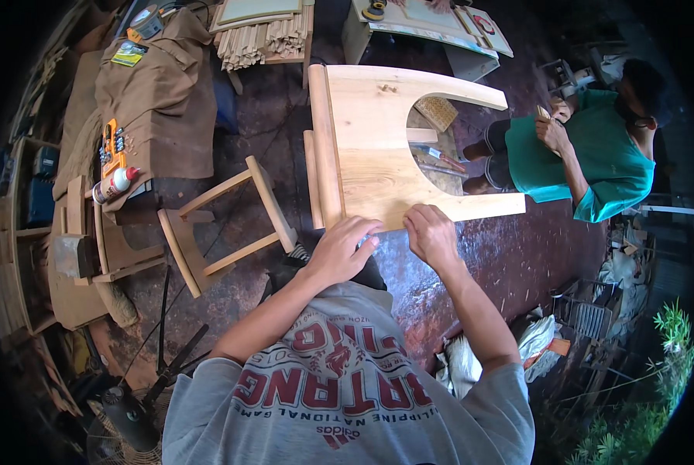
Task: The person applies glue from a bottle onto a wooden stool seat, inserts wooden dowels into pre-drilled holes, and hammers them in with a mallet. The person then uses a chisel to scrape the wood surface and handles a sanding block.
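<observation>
- The left hand (345,249) rests at the near edge of a pale wooden panel (370,155). Its fingers are curled down on the edge, and something small seems to be under the fingertips, but I cannot tell if the hand grips it or only presses.
- The right hand (431,232) is just beside the left one, on the same near edge. The fingers are bent and lie on the wood; it looks to press on the panel, not to close around it.
- Both forearms come from the lower edge, with the elbows bent outward.
- The panel is one piece, with one big rounded cut-out on its right side. It lies in front of the person, over the dark floor, and one narrow wooden strip (325,147) stands along its left edge.
- To the left there is one small wooden frame (227,225), tilted on the floor.
- On the brown cloth (161,93) at the left lie one white bottle with red cap (115,184) and one orange tool (111,147).
- One other person in a green shirt (595,155) sits at the right, well apart from the hands.
</observation>
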The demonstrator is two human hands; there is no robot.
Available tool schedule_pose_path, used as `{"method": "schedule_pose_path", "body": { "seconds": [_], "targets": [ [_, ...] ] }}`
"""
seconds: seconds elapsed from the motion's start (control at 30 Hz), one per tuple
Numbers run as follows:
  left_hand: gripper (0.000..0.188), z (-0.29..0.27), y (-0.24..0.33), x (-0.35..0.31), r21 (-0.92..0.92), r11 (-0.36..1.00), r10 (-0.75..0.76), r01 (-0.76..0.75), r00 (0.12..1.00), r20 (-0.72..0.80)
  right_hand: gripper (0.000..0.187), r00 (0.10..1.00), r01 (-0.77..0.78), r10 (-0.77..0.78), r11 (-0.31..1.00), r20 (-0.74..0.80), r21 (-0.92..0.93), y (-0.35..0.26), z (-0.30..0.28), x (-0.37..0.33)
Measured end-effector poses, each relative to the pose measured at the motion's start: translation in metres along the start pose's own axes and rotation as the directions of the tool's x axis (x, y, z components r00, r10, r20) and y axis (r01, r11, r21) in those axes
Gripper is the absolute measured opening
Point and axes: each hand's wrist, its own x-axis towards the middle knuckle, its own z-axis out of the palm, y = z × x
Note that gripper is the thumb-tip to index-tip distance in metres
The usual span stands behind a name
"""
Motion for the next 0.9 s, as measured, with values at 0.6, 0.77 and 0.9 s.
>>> {"method": "schedule_pose_path", "body": {
  "seconds": [0.6,0.77,0.9],
  "targets": [
    [0.027,0.025,0.012,0.014,0.226,0.973,-0.016,0.041,0.994,-0.113,0.021,0.996,0.01,0.0,0.994,-0.084,0.11,0.026,-0.008,-0.002],
    [0.053,0.048,0.023,0.031,0.576,0.808,-0.034,0.121,0.987,-0.159,0.014,0.979,-0.067,0.154,0.857,-0.13,0.511,0.056,-0.006,-0.106],
    [0.077,0.069,0.015,0.045,0.686,0.662,-0.278,0.302,0.949,-0.149,0.015,0.622,-0.729,0.653,0.685,0.433,0.013,0.219,0.13,-0.185]
  ]
}}
